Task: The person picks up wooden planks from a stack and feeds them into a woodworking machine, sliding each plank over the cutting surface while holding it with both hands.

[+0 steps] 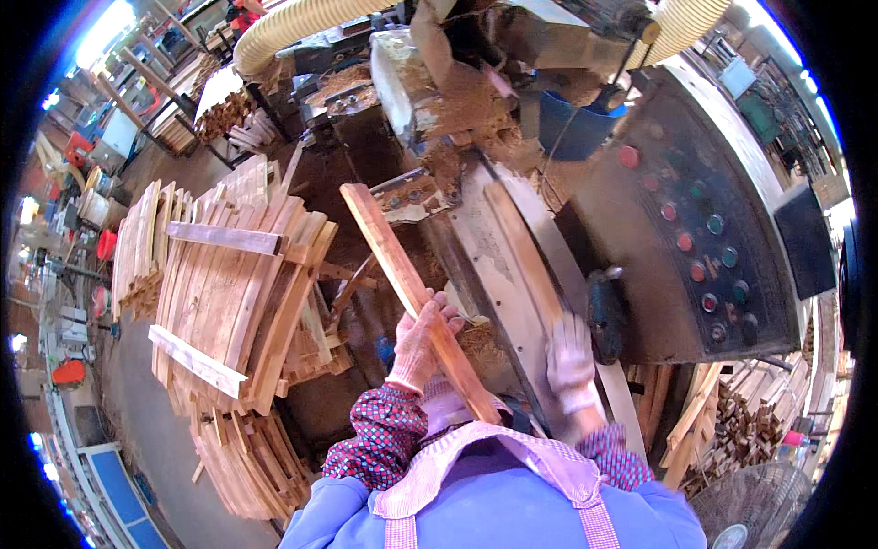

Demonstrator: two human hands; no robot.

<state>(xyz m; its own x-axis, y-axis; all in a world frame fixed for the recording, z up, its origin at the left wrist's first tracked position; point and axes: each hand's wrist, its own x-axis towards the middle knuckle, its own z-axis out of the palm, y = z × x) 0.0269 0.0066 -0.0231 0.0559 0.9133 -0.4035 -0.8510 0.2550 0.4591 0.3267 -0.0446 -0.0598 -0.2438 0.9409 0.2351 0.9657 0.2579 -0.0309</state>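
Gripped in my gloved left hand (422,341) is a long wooden board (389,252), slanting from far left to near my chest. The fingers of that hand wrap around its middle. On the machine's metal bed (485,240) to the right lies a wooden strip (524,252), running away from me toward the cutting end. My gloved right hand (571,359) lies on the near end of this strip, its fingers stretched forward; the glove is slightly blurred. The strip's far end reaches toward sawdust-covered machine parts (466,110).
A stack of wooden boards (215,293) stands at my left, with two loose pieces across it. At the right rises a control panel (686,229) with coloured buttons. Behind the machine are a blue bin (576,128) and a dust hose (302,32). A fan (754,503) stands near right.
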